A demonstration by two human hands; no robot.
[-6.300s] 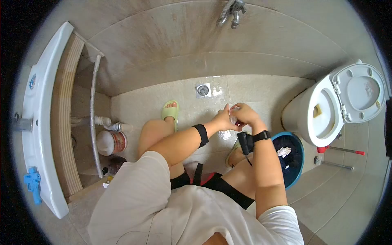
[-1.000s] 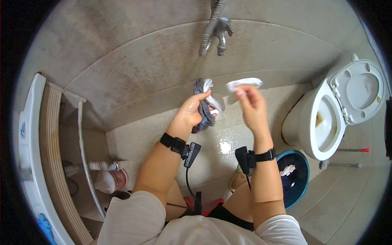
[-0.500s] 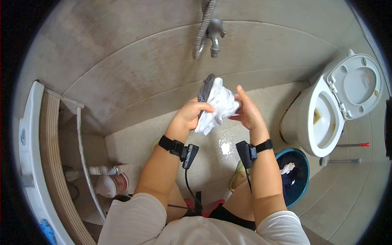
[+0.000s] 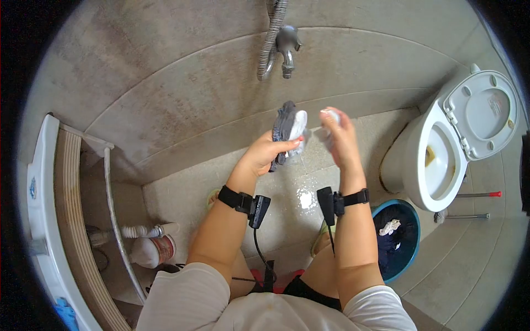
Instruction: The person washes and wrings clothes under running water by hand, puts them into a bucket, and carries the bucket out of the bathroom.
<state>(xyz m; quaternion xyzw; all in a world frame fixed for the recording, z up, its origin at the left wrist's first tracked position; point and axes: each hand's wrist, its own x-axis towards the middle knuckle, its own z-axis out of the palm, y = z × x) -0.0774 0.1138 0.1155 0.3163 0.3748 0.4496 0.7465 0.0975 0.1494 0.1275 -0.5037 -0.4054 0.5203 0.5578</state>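
Note:
My left hand (image 4: 262,153) is closed round a bunched dark grey cloth (image 4: 282,124) with a white cloth (image 4: 298,124) against its right side. The thumb presses across the white part. To the right, my right hand (image 4: 341,135) is raised with its fingers curled round a white piece of cloth (image 4: 331,117), smeared by motion. A gap lies between the two hands. Whether the cloths are socks or other small garments I cannot tell. Both hands are over the wet floor, below the tap (image 4: 287,49).
A toilet (image 4: 418,160) with its lid raised stands at the right. Beside my right forearm is a blue basin (image 4: 413,248) holding dark clothes and a white piece. At the left are a washbasin edge (image 4: 41,220), a metal rail (image 4: 112,204) and a white tub (image 4: 148,252).
My right hand has come away from the bunched cloth with a white piece, moving slightly up. The white bundle in my left hand looks smaller, and more grey cloth shows.

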